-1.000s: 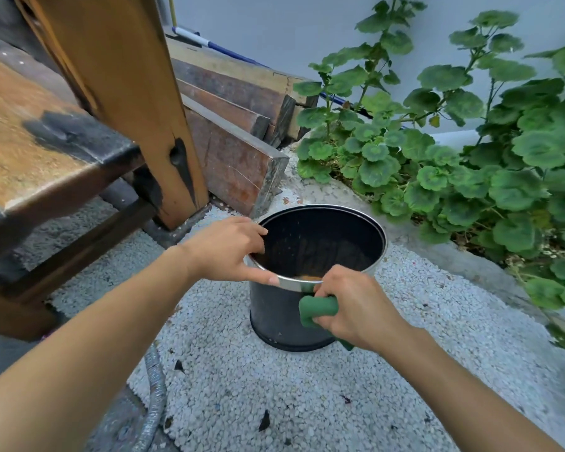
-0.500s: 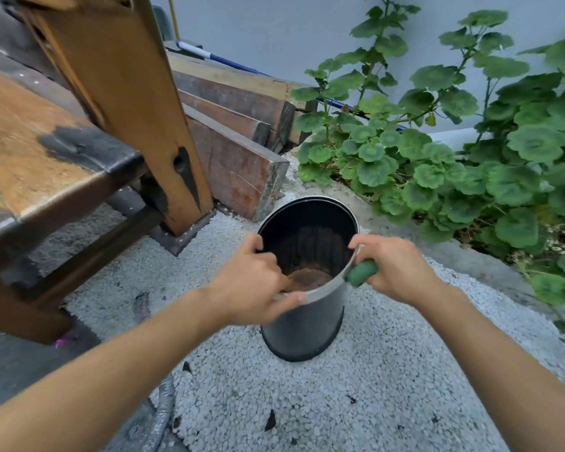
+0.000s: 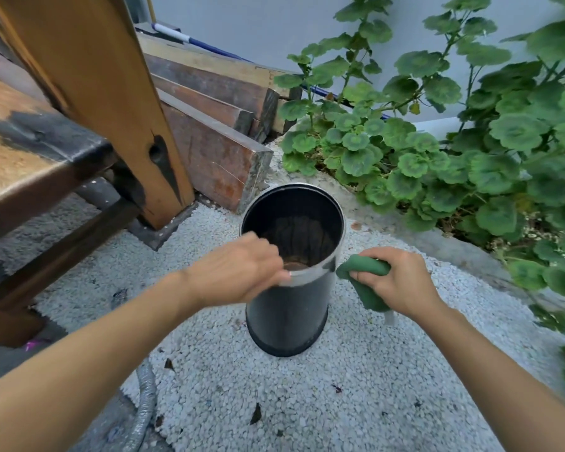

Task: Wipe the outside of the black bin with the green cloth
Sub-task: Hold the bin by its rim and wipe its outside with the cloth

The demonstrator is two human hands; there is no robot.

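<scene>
The black bin (image 3: 287, 318), a tall cylinder with a silver rim, stands upright on white gravel in the middle of the view. My left hand (image 3: 238, 272) grips its near-left rim, thumb on the outside and fingers curled over the edge. My right hand (image 3: 395, 282) holds the bunched green cloth (image 3: 364, 278) just right of the bin's upper wall, the cloth's tip close to the rim. Whether the cloth touches the bin I cannot tell. Brown dirt lies at the bin's bottom.
A wooden bench (image 3: 40, 158) and its thick post (image 3: 111, 102) stand at the left, with stacked timber beams (image 3: 216, 138) behind the bin. Leafy green plants (image 3: 470, 151) fill the right behind a concrete kerb. A grey hose (image 3: 144, 406) lies at bottom left.
My right hand with the cloth moved from the bin's near side round to its right side. My left hand slid along the rim to the near-left. The view now looks more steeply down.
</scene>
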